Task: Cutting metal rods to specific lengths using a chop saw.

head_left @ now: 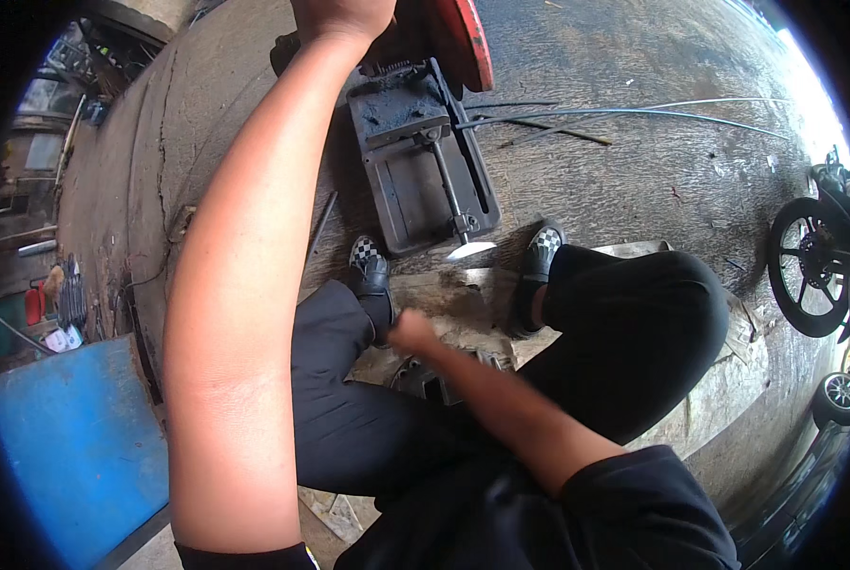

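Observation:
My left arm reaches far forward to a cut-off saw, whose red blade guard shows at the top edge. My left hand is beside the guard, its fingers cut off by the picture's edge, so its grip is hidden. The saw's dark metal base stands on the ground in front of my feet, with a clamp screw lying along it. My right hand hovers low between my legs, blurred, with its fingers curled in. Whatever it may hold cannot be made out. Below it sits a dark object, partly hidden by my forearm.
Long thin metal rods stretch right from the saw. A blue panel stands at the left, with a red fire extinguisher behind it. A motorcycle wheel and a car wheel are at the right. Flattened cardboard lies underfoot.

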A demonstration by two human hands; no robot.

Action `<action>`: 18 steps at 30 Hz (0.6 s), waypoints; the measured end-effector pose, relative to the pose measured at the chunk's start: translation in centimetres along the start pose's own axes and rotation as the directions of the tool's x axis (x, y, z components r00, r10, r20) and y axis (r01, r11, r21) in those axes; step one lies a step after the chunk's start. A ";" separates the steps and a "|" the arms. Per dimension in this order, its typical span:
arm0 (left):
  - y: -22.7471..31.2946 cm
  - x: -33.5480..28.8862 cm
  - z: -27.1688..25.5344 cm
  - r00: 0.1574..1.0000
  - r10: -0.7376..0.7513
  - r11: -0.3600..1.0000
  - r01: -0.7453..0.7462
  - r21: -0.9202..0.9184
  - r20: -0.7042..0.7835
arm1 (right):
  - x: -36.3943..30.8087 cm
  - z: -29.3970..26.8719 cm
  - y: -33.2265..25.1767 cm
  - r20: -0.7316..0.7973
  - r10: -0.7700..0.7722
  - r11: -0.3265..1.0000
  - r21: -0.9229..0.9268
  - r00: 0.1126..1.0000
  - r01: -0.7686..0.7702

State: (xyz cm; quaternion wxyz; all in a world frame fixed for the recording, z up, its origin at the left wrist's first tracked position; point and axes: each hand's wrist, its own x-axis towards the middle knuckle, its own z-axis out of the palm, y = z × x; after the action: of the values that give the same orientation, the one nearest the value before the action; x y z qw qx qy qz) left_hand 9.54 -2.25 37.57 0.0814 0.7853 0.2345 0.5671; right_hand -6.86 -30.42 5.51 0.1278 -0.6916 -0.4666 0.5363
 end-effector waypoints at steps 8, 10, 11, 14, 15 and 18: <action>-1.0 -0.1 -0.6 0.996 0.063 0.997 -0.061 0.044 -0.059 | 2.6 -3.8 0.8 -0.468 0.686 0.554 0.833 0.557 0.017; -0.3 0.1 0.7 0.997 0.054 0.998 -0.053 0.029 -0.054 | 4.6 -5.5 4.6 -0.658 0.692 0.690 0.724 0.297 -0.005; -0.5 0.0 0.4 0.998 0.044 0.998 -0.041 0.053 -0.039 | 4.3 -6.6 4.9 -0.654 0.643 0.674 0.731 0.398 0.111; -0.5 -0.3 -0.1 0.999 0.019 1.000 -0.018 0.010 -0.051 | 3.5 -8.6 3.0 -0.677 0.610 0.703 0.702 0.412 0.114; -0.4 -0.4 0.2 0.999 0.018 1.000 -0.018 0.004 -0.051 | 3.4 -8.7 3.1 -0.654 0.657 0.678 0.730 0.374 0.085; -0.8 -0.4 -0.4 0.997 0.045 0.999 -0.043 0.027 -0.070 | 1.1 -4.7 1.6 -0.478 0.320 0.888 0.453 0.818 -0.083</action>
State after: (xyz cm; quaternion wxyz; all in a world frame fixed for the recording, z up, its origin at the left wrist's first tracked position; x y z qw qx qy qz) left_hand 8.87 -1.82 37.02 0.0505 0.7708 0.2272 0.5931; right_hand -2.02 -28.90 5.57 0.3379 -0.8176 -0.2101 0.4161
